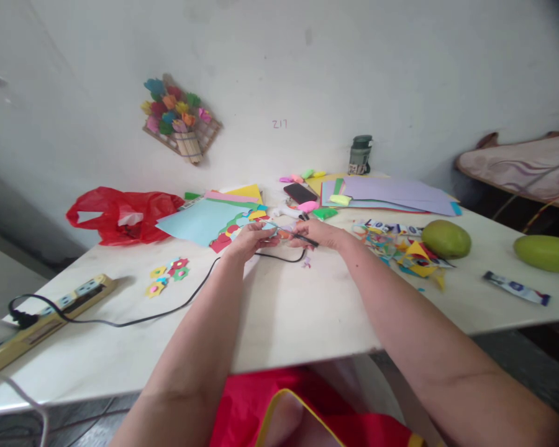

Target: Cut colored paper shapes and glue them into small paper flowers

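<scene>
Taking the hands as the centre of the clock, with the wall at twelve, a power strip (pixel 46 316) lies on the white surface (pixel 302 310) between eight and nine o'clock. A black cable (pixel 144 323) runs from it towards the hands. A red plastic bag (pixel 125 217) sits at nine, and some paper flowers (pixel 168 277) lie nearer, between eight and nine. A light-blue sheet (pixel 190 220) is at nine to ten, with coloured paper cutouts (pixel 221 242) beside the left hand.

The left hand (pixel 251 239) is closed in a pinch, thumb against fingers, on a small paper piece (pixel 274 233) at the centre; its exact shape is too small to tell. Just at three o'clock from it, the right hand (pixel 323 234) is curled around the scissors (pixel 307 239), blades towards the pinched piece. I cannot tell how far the blades are parted.

The step looks like trimming that piece. The next move seems to call for a steady left pinch, with the fingertips clear of the blades, while the right hand guides the cut.

A phone (pixel 300 193) lies at one o'clock, purple sheets (pixel 395 194) between two and three, and paper scraps (pixel 400 251) between three and four, beside a green fruit (pixel 446 239).
</scene>
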### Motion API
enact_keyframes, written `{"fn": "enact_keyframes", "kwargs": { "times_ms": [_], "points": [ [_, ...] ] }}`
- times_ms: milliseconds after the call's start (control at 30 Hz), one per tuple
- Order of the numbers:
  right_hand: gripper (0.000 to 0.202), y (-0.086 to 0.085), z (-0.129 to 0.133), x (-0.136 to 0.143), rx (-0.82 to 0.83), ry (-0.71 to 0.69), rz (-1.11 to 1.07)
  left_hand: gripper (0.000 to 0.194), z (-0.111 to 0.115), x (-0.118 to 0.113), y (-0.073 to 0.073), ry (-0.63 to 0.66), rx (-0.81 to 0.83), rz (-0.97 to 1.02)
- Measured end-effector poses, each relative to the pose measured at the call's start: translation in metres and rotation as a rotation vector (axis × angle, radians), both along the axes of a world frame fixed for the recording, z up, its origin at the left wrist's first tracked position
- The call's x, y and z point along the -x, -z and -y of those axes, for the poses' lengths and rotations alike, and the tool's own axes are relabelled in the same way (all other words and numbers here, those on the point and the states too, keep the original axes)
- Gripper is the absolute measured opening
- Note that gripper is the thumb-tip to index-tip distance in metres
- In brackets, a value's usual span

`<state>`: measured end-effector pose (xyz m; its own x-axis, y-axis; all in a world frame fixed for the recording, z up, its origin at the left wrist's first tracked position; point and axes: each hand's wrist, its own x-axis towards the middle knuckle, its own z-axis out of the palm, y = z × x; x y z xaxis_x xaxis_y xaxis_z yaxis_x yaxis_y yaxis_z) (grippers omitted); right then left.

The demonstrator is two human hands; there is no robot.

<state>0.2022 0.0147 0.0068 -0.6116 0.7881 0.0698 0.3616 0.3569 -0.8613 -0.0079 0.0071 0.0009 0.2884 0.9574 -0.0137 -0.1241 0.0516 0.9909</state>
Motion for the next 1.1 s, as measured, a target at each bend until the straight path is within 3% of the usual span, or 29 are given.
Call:
{"fn": "enact_keyframes", "kwargs": {
  "times_ms": [367,1100],
  "points": [
    [0.031,-0.0051,0.0051,-0.0005,-0.019,0.01,0.007,0.013,-0.0039,0.001,0.0046,0.048,-0.001,0.045],
    [0.034,-0.0034,0.0052,0.0038,0.018,0.025,-0.046,0.011,0.0016,-0.0055,-0.001,-0.001,0.076,0.116]
  ]
}}
